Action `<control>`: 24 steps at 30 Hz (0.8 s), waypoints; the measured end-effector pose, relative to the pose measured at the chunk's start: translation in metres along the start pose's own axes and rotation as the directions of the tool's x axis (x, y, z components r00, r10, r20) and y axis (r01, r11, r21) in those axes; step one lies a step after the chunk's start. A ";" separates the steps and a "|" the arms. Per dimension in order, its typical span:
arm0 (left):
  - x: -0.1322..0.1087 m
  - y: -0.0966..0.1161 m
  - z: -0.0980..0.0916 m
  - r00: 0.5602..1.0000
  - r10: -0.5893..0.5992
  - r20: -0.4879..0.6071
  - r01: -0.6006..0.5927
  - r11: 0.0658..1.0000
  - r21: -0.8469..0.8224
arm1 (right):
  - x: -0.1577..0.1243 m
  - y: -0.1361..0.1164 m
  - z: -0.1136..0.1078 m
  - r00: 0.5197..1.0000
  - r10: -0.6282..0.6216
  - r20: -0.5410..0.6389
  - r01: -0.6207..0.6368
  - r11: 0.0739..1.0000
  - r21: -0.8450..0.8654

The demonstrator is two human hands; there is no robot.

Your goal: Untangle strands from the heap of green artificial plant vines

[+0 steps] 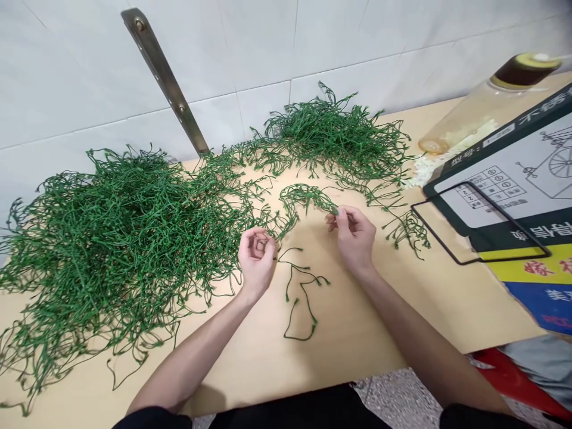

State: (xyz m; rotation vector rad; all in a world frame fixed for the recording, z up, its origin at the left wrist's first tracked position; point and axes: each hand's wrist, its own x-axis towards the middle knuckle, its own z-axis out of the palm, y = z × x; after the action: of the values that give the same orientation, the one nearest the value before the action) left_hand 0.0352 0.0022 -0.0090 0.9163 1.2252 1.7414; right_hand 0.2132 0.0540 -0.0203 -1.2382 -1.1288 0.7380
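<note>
My left hand (pixel 256 255) is curled over the wooden table (pixel 357 333), its fingertips pinched on the end of a thin green strand. My right hand (pixel 353 235) is pinched on a small bunch of green strands (pixel 304 196) that arcs back toward my left hand. A large tangled heap of green strands (pixel 111 238) lies to the left of my left hand. A second, smaller heap (pixel 335 134) lies at the back by the wall. One loose branched strand (pixel 301 298) rests on the table between my forearms.
A printed cardboard box (pixel 527 196) with a black wire frame (pixel 473 226) fills the right side. A plastic jar (pixel 482 107) lies on its side behind it, beside white shreds. A metal bar (pixel 165 80) leans against the tiled wall. Red and grey items sit below the table's right edge.
</note>
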 end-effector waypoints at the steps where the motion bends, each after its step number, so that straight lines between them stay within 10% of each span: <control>1: 0.000 0.000 0.000 1.000 -0.002 0.006 0.002 1.000 -0.010 | 0.002 0.003 -0.001 1.000 -0.019 -0.005 0.018 0.998 -0.059; 7: 0.000 -0.003 0.001 0.995 -0.054 0.089 0.056 0.998 -0.013 | -0.001 0.002 -0.005 0.887 -0.463 -0.003 0.420 0.808 -0.414; 15: -0.004 -0.005 -0.004 0.956 -0.047 0.288 0.016 0.994 0.109 | -0.026 -0.009 0.006 0.545 -0.667 0.509 0.787 0.616 -0.035; 24: -0.003 -0.010 -0.004 0.949 -0.037 0.315 0.002 0.994 0.109 | -0.023 -0.004 0.006 0.639 -0.580 0.505 0.709 0.699 -0.095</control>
State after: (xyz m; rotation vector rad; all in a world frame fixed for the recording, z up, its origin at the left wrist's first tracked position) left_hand 0.0347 0.0005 -0.0199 1.1916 1.1174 1.4541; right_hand 0.2000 0.0339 -0.0228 -0.7805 -1.9893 0.2844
